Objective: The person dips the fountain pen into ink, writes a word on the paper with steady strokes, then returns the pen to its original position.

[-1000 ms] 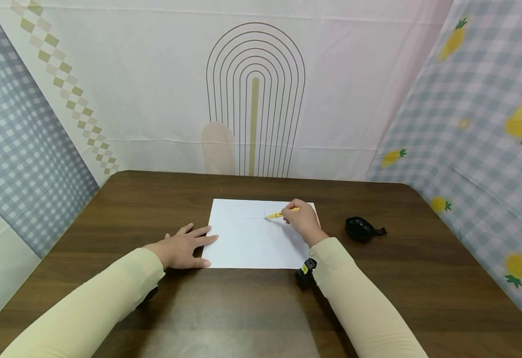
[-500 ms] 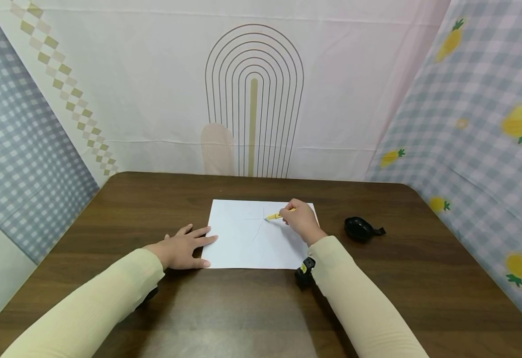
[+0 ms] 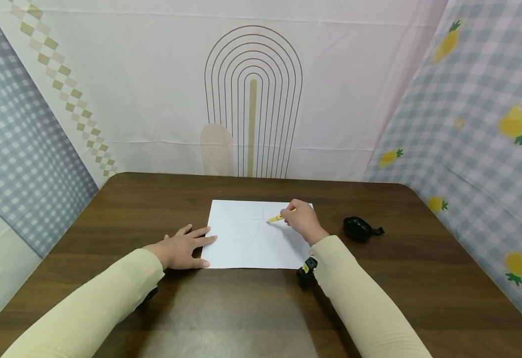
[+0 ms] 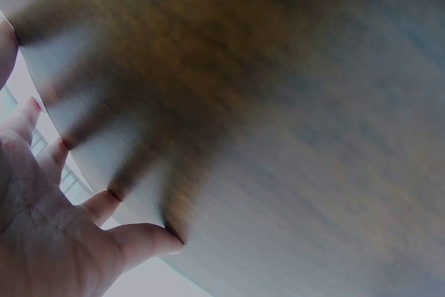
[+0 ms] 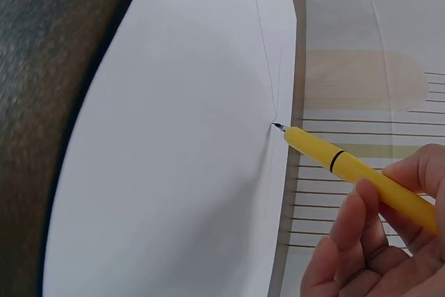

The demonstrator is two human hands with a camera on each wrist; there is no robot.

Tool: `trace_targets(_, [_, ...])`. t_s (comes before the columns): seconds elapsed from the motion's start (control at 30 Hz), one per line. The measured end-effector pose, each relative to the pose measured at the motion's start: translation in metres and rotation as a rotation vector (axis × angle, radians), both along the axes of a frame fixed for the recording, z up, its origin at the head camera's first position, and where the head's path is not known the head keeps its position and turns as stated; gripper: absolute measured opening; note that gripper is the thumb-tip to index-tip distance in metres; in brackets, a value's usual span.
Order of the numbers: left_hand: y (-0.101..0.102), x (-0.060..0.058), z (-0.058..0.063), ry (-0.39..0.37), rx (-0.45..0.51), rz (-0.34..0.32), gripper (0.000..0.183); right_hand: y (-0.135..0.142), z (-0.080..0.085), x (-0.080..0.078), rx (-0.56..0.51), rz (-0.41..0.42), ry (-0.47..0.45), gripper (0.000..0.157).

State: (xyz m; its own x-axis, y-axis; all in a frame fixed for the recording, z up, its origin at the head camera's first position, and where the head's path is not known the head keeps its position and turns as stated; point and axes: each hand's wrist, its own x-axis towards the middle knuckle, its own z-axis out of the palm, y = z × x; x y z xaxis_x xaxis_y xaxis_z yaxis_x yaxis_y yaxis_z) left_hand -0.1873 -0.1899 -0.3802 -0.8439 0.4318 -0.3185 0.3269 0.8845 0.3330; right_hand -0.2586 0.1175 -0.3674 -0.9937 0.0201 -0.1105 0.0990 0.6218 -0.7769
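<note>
A white sheet of paper (image 3: 238, 248) lies on the brown table, with a few thin lines meeting near its upper middle. My right hand (image 3: 303, 220) pinches a yellow fountain pen (image 3: 275, 218) near the sheet's right side. In the right wrist view the pen (image 5: 323, 152) has a black ring, and its nib is at the paper (image 5: 160, 102), just beside where the lines meet. My left hand (image 3: 184, 248) rests with spread fingers on the sheet's left edge. Its fingers and thumb (image 4: 149, 241) are stretched out in the left wrist view, where they hold nothing.
A small black oval dish-like thing with a short handle (image 3: 358, 228) lies right of the paper. Behind the brown wooden table (image 3: 225, 308) hangs a white cloth (image 3: 153, 89) printed with arches. Checked cloths hang at both sides, the right one (image 3: 480, 149) with yellow fruit.
The pen tip has moved slightly right and down from the crossing of the lines, with a short stroke behind it. My left hand has stayed in place.
</note>
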Motion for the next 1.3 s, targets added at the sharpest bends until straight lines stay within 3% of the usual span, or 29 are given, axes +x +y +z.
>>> trace_targets(1.3, [0.001,-0.004,0.000,-0.020,-0.012,0.003,0.072,0.012,0.007,0.008,0.111,0.039,-0.027,0.016])
